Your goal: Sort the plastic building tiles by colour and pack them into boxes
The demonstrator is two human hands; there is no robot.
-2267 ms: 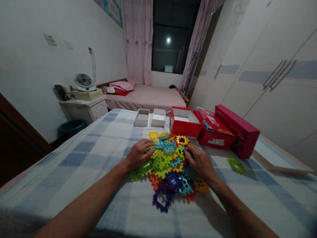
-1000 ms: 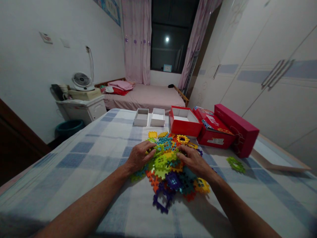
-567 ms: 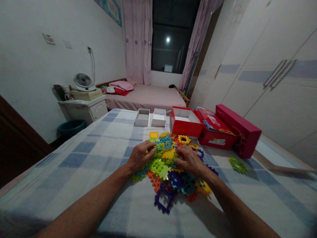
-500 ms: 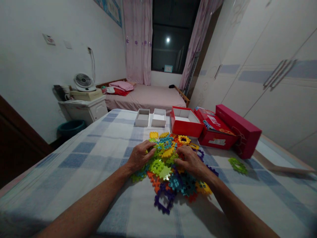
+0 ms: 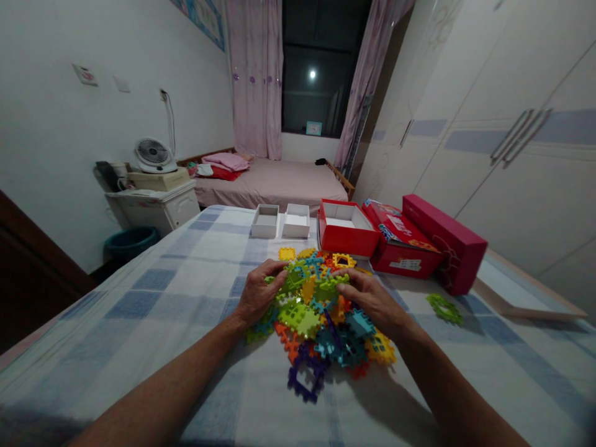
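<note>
A heap of colourful interlocking plastic building pieces (image 5: 310,326) lies on the checked cloth, in lime green, teal, orange, yellow and purple. At the heap's left side, my left hand (image 5: 261,292) has its thumb and fingers closed about a green piece (image 5: 294,277), partly hidden by the hand. From the right, my right hand (image 5: 372,299) pinches a lime-green toothed piece (image 5: 329,288) between thumb and fingers, raised a little over the heap. A purple frame-shaped piece (image 5: 298,392) sits at the near edge of the heap.
Behind the heap stand two small white boxes (image 5: 265,231) (image 5: 296,231) and an open red box (image 5: 347,242). To their right are a red printed box (image 5: 405,264) and a long dark-red box (image 5: 459,261). One green piece (image 5: 444,309) lies apart, near a shallow tray-like lid (image 5: 526,297).
My right hand has risen slightly out of the heap with a lime-green piece in its fingers. Pieces under it have shifted, and a teal one shows beside the hand. The view has moved slightly.
</note>
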